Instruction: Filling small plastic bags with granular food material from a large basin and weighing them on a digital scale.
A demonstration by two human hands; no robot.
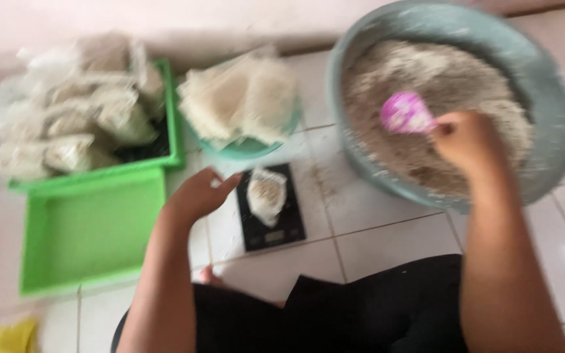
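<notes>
White tiled floor (374,252) with thin dark grout lines carries everything. Directly on it: large round grey-green plastic basin (544,85) at upper right; flat black rectangular kitchen scale (289,225) at centre, lying across a grout line; small round teal plastic bowl (250,149) just behind the scale; green rectangular plastic tray (93,232) at left, with a deeper green plastic crate (175,124) touching its far edge; yellow cloth-like item (11,336) at bottom left corner, blurred. Pale crumbs scattered on tiles between scale and basin.
</notes>
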